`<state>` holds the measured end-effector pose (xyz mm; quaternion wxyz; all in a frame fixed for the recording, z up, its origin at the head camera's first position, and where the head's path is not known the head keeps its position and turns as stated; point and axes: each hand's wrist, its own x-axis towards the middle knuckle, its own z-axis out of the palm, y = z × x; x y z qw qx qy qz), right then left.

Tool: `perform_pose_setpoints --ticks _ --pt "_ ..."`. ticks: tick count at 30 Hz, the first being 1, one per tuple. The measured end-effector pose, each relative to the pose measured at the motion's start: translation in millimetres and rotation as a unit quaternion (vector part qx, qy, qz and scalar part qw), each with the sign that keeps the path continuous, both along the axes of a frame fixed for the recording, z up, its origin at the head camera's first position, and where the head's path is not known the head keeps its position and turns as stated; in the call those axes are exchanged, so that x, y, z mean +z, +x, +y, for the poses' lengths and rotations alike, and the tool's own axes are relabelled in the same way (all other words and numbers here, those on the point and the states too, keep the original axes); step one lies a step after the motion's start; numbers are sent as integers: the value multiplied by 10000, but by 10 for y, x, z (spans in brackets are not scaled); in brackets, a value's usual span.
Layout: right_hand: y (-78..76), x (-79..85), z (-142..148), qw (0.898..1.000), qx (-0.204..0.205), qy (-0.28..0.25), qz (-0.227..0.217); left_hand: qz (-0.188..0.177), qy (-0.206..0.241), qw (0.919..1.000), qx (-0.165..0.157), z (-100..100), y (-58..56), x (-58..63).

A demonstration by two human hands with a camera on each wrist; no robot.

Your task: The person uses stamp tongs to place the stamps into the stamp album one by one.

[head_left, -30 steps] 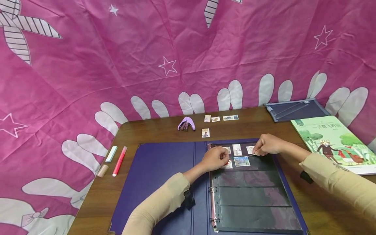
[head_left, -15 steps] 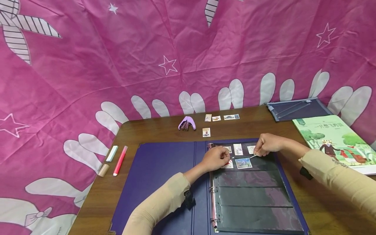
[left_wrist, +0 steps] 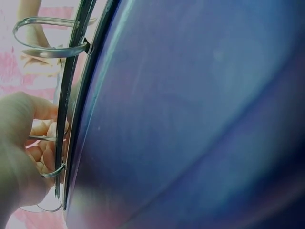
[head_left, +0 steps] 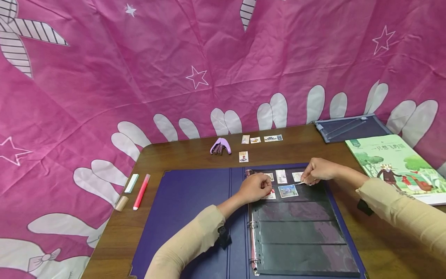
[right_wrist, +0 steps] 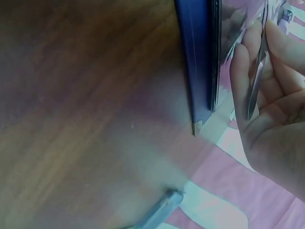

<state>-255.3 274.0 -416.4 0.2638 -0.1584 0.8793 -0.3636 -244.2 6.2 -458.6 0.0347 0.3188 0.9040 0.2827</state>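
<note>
In the head view my right hand (head_left: 318,170) pinches metal tweezers (right_wrist: 258,81), whose tips meet the upper right edge of a blue picture stamp (head_left: 288,191). The stamp lies at the second row of a black stamp page (head_left: 303,232) in the blue ring binder (head_left: 195,209). My left hand (head_left: 256,187), fingers curled, seems to pinch the clear pocket strip just left of that stamp. It partly covers a red and white stamp (head_left: 270,194). Several stamps sit in the top row, including a pale upright stamp (head_left: 281,176).
Beyond the binder lie loose stamps (head_left: 243,156) and a purple hole-punch-like tool (head_left: 220,146). To the right are a green picture book (head_left: 393,162) and a dark zip pouch (head_left: 352,129). A red marker (head_left: 141,192), an eraser-like block (head_left: 131,183) and a tan cylinder (head_left: 121,203) lie left.
The blue stamp has shifted slightly at the tweezer tips, and the right hand has moved very little. The left hand keeps its place. The head view has shifted slightly.
</note>
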Motion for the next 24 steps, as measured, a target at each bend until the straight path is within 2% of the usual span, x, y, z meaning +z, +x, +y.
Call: perform_pose_setpoints --ticks 5,13,24 --pt "-25 26 -14 9995 303 113 6 41 -33 10000 -23 2 -4 1" --pt "-61 39 -24 9984 452 167 -312 90 -30 9999 -43 2 6 15" --pt "-59 41 -33 9985 410 109 -342 30 -48 10000 -21 0 1 20"
